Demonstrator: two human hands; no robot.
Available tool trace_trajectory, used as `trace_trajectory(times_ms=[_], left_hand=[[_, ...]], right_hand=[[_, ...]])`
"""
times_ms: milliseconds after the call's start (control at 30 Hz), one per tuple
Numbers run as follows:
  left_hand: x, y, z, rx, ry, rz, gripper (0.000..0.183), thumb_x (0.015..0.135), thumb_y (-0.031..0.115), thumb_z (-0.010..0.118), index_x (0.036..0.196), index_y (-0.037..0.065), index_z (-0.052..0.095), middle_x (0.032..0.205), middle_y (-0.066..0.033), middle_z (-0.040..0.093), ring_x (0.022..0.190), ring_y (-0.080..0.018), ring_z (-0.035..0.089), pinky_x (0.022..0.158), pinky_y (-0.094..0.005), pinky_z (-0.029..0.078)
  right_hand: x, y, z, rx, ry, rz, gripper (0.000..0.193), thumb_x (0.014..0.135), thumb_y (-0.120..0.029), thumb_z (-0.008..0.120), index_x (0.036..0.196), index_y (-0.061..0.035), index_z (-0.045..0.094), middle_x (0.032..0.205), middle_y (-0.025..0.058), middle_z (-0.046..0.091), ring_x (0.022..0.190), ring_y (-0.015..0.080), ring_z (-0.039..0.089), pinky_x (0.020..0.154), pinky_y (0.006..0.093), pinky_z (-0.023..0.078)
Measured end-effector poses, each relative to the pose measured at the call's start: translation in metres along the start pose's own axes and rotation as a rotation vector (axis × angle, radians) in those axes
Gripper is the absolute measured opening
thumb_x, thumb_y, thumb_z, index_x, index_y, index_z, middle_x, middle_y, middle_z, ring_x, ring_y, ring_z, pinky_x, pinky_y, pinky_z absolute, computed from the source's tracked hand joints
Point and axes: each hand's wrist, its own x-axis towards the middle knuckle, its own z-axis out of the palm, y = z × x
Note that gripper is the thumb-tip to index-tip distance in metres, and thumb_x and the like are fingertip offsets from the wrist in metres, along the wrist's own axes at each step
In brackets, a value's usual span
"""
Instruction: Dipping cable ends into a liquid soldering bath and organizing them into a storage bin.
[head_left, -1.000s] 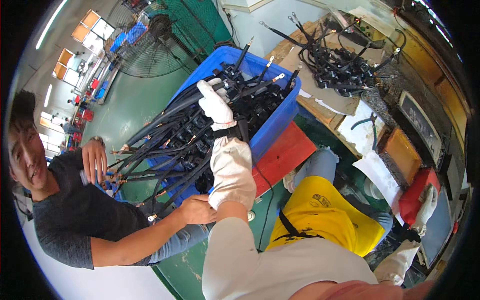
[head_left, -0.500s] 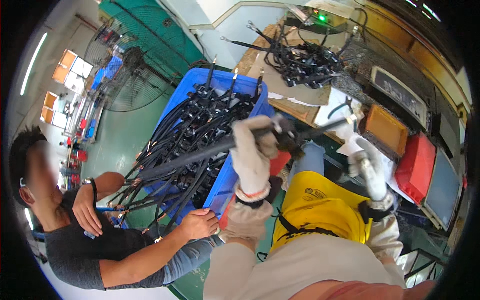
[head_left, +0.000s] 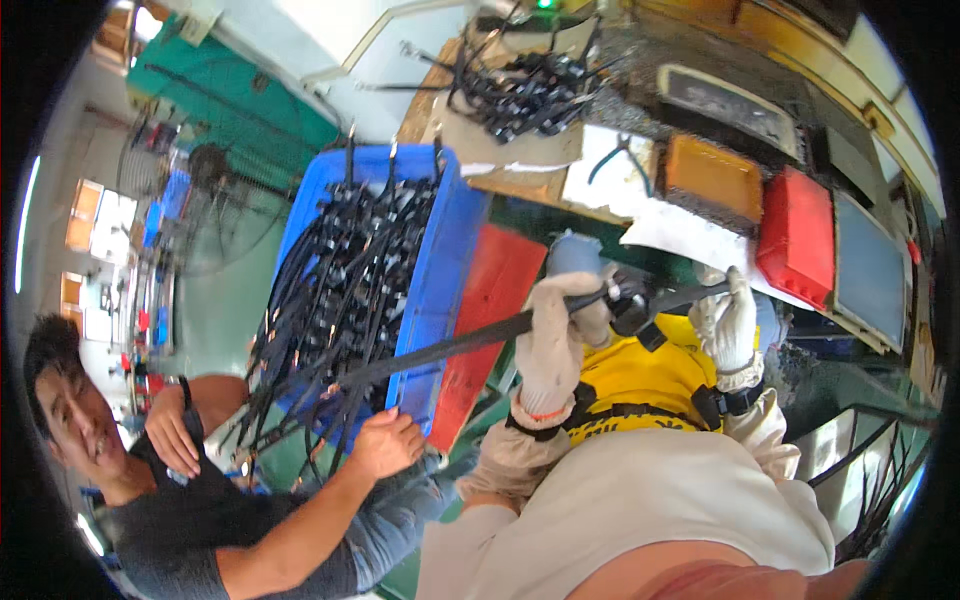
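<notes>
A thick black cable (head_left: 450,350) runs from beside the blue crate across to my lap. My left hand (head_left: 552,345), in a white work glove, is closed around it near a black block-shaped fitting (head_left: 630,305). Past that fitting, a short length of cable (head_left: 690,296) reaches my right hand (head_left: 726,325), also gloved, whose fingers are closed on its end. The metal tip seen earlier is hidden by those fingers. Both hands are above my yellow apron (head_left: 645,372).
To the left, a blue crate (head_left: 425,330) full of black cables stands on a red surface (head_left: 500,290). A co-worker's hand (head_left: 388,443) is by its near corner. The bench holds a cable pile (head_left: 525,95), pliers (head_left: 622,165), an orange tray (head_left: 712,180) and a red bin (head_left: 797,235).
My right hand, apart from the cable before, now grips its end. The held cable and my left hand have come lower, nearer the apron. The whole view has turned and shifted.
</notes>
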Motion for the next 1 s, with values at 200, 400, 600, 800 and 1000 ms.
trace_trajectory(times_ms=[200, 400, 600, 800, 1000], left_hand=[[-0.011, 0.006, 0.005, 0.345, -0.017, 0.124, 0.042, 0.095, 0.039, 0.031, 0.097, 0.003, 0.053, 0.07, -0.0044, 0.054, 0.056, -0.0116, 0.05, 0.049, -0.0236, 0.042], [-0.009, 0.016, 0.002, 0.255, 0.12, 0.059, 0.042, 0.094, 0.041, 0.031, 0.094, 0.005, 0.052, 0.072, -0.0058, 0.055, 0.056, -0.0121, 0.049, 0.049, -0.0227, 0.04], [0.025, 0.014, -0.019, -0.035, 0.355, 0.012, 0.039, 0.092, 0.044, 0.038, 0.084, 0.008, 0.05, 0.067, -0.0013, 0.049, 0.056, -0.0114, 0.047, 0.053, -0.0236, 0.039], [0.073, 0.019, -0.088, -0.189, 0.388, 0.082, 0.038, 0.087, 0.046, 0.048, 0.072, 0.011, 0.048, 0.076, -0.0064, 0.052, 0.079, -0.0222, 0.051, 0.076, -0.0387, 0.042], [0.117, 0.033, -0.119, -0.131, 0.564, 0.09, 0.038, 0.081, 0.048, 0.055, 0.065, 0.015, 0.043, 0.067, -0.0024, 0.047, 0.066, -0.0184, 0.049, 0.063, -0.0321, 0.041]], right_hand=[[-0.011, -0.015, -0.005, -0.22, -0.288, 0.055, 0.045, 0.092, -0.036, 0.042, 0.114, 0.0023, 0.046, 0.072, 0.0103, 0.06, 0.052, 0.0137, 0.056, 0.046, 0.0227, 0.046], [-0.026, -0.028, -0.016, -0.777, -0.339, 0.176, 0.047, 0.086, -0.024, 0.056, 0.124, -0.0003, 0.039, 0.092, 0.0078, 0.058, 0.072, 0.0105, 0.056, 0.064, 0.0233, 0.048], [-0.028, -0.093, -0.046, -0.969, -0.19, -0.034, 0.038, 0.087, -0.022, 0.055, 0.117, 0.0001, 0.046, 0.088, 0.0052, 0.057, 0.07, 0.0104, 0.055, 0.065, 0.0245, 0.047], [-0.04, -0.244, -0.009, -1.682, 0.036, -0.315, 0.035, 0.086, -0.027, 0.054, 0.114, -0.0046, 0.052, 0.09, 0.0033, 0.057, 0.077, 0.0091, 0.054, 0.064, 0.0248, 0.048], [0.02, -0.361, -0.024, -2.035, 0.365, -0.482, 0.027, 0.08, -0.02, 0.051, 0.098, -0.0008, 0.057, 0.077, 0.0106, 0.059, 0.068, 0.018, 0.057, 0.059, 0.0307, 0.047]])
